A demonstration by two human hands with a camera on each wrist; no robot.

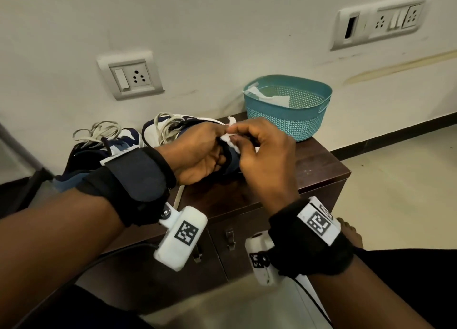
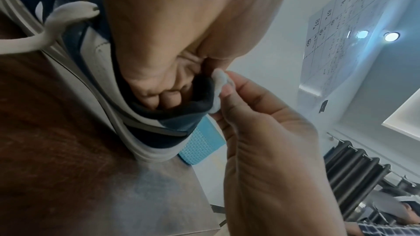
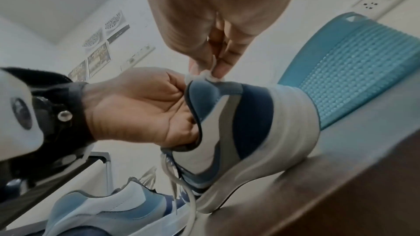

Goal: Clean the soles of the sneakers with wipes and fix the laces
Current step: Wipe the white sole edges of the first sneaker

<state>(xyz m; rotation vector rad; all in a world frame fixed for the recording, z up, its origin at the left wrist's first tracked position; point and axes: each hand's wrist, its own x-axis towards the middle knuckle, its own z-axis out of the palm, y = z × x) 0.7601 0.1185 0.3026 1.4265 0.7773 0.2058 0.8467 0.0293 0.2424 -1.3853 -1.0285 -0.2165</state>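
Two sneakers on dark wooden cabinet [image 1: 319,165]. I see left hand [image 1: 197,153] with fingers curled inside collar of right-side sneaker [image 3: 245,117], gripping its heel rim. Right hand [image 1: 259,150] pinches small white wipe [image 1: 228,139] between thumb and fingertips, at heel collar top. Second sneaker [image 1: 103,145] lies near cabinet's left edge, laces [image 1: 99,130] loose. Teal basket [image 1: 289,106] stands at back right corner, against wall.

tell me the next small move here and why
Probably tip the sneaker onto its side to expose the sole. The left hand grips inside its collar, the right hand pinches a small wipe at the heel collar, and the sole sits on the cabinet, out of the wipe's reach.
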